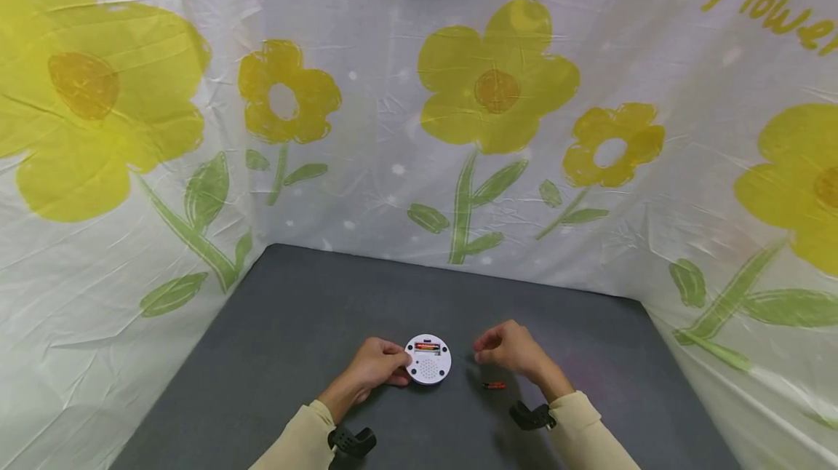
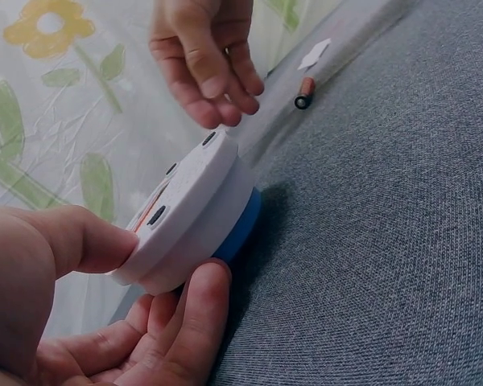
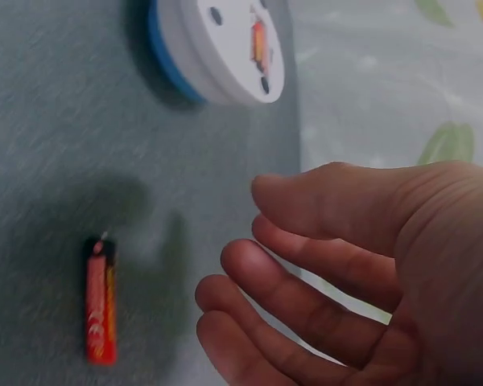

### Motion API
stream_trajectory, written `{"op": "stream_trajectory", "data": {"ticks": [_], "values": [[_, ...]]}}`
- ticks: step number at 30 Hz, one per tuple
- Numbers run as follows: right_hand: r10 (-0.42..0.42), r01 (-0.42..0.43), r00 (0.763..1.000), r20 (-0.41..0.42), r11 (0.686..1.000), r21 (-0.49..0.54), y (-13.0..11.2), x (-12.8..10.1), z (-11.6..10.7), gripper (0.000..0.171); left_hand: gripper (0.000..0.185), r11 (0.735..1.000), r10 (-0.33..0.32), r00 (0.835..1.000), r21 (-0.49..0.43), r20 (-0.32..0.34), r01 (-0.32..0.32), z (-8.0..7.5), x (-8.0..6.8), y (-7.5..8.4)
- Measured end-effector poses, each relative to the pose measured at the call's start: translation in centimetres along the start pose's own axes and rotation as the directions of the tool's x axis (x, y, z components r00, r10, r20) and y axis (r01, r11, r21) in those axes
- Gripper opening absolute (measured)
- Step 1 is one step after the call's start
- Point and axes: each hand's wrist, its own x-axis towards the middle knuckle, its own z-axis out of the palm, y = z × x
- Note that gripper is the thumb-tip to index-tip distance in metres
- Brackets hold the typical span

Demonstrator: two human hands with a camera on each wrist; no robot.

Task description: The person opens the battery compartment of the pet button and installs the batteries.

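A round white device with a blue lower part is held at its left edge by my left hand. The thumb lies on its upper face and curled fingers press the side below. That face has small dark feet, a patch of speaker holes and an uncovered battery compartment with a red-and-black battery in it. Off to the device's right hovers my right hand, fingers loosely bent, nothing between them. A second red-and-black battery lies on the dark tabletop below that hand.
The dark grey tabletop is enclosed by a white curtain printed with yellow flowers. Beyond the loose battery in the left wrist view is a small white shape. Black bands are on both wrists.
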Motion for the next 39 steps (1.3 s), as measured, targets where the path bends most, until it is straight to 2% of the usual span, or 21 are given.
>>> {"op": "stream_trajectory", "data": {"ticks": [8,11,15,21,22,23,26,29,30,31,32,34,36,38,39], "values": [[-0.031,0.031,1.0,0.0,0.988,-0.155,0.8,-1.2,-0.1,0.016,0.027,1.0,-0.003,1.0,-0.003,-0.003,0.003,-0.1,0.0,0.1],[-0.034,0.037,0.999,0.021,0.983,-0.178,0.9,-1.7,0.1,0.019,0.026,1.0,-0.004,1.0,0.008,-0.012,0.004,-0.1,0.0,0.1],[-0.095,0.105,0.994,0.06,0.976,-0.188,1.3,-2.1,0.5,0.022,0.025,1.0,-0.004,1.0,0.016,-0.016,0.005,-0.1,0.0,0.1],[-0.242,0.246,0.969,0.043,0.943,-0.224,2.7,-2.2,1.3,0.022,0.026,1.0,-0.006,1.0,0.025,-0.016,0.006,-0.1,0.1,0.1],[-0.27,0.271,0.962,0.034,0.935,-0.228,3.0,-2.2,1.4,0.022,0.026,1.0,-0.006,1.0,0.026,-0.015,0.007,-0.1,0.1,0.1],[-0.328,0.325,0.944,0.026,0.917,-0.234,4.2,-1.9,1.7,0.021,0.026,1.0,-0.007,1.0,0.026,-0.015,0.007,-0.1,0.1,0.1],[-0.385,0.373,0.923,-0.004,0.895,-0.246,4.7,-1.9,2.0,0.021,0.026,1.0,-0.007,1.0,0.025,-0.015,0.007,-0.1,0.0,0.1],[-0.355,0.345,0.935,0.001,0.906,-0.245,4.7,-2.0,2.2,0.021,0.025,1.0,-0.006,1.0,0.027,-0.014,0.007,0.0,0.0,0.1],[-0.31,0.302,0.951,0.003,0.921,-0.246,3.8,-2.3,2.1,0.021,0.025,1.0,-0.006,1.0,0.028,-0.013,0.007,0.0,0.0,0.1],[-0.304,0.296,0.953,0.004,0.922,-0.25,4.0,-2.3,2.2,0.021,0.025,1.0,-0.007,1.0,0.028,-0.013,0.007,0.0,0.0,0.1],[-0.333,0.321,0.943,0.003,0.91,-0.263,5.7,-1.7,2.7,0.018,0.025,0.999,-0.008,1.0,0.031,-0.014,0.008,0.0,0.0,0.1],[-0.354,0.34,0.935,0.001,0.899,-0.276,6.6,-1.4,2.9,0.016,0.026,0.999,-0.009,1.0,0.035,-0.016,0.01,0.0,0.0,0.0],[-0.427,0.402,0.904,-0.017,0.864,-0.302,9.2,-0.3,3.7,0.015,0.026,0.999,-0.01,1.0,0.036,-0.016,0.01,0.0,0.0,0.0],[-0.462,0.432,0.886,-0.02,0.843,-0.32,11.3,0.6,4.3,0.013,0.027,0.999,-0.01,1.0,0.039,-0.016,0.01,0.0,-0.1,0.0],[-0.457,0.426,0.889,-0.025,0.848,-0.316,11.2,0.7,4.3,0.016,0.027,0.999,-0.01,1.0,0.04,-0.015,0.011,0.0,-0.1,0.0]]}}
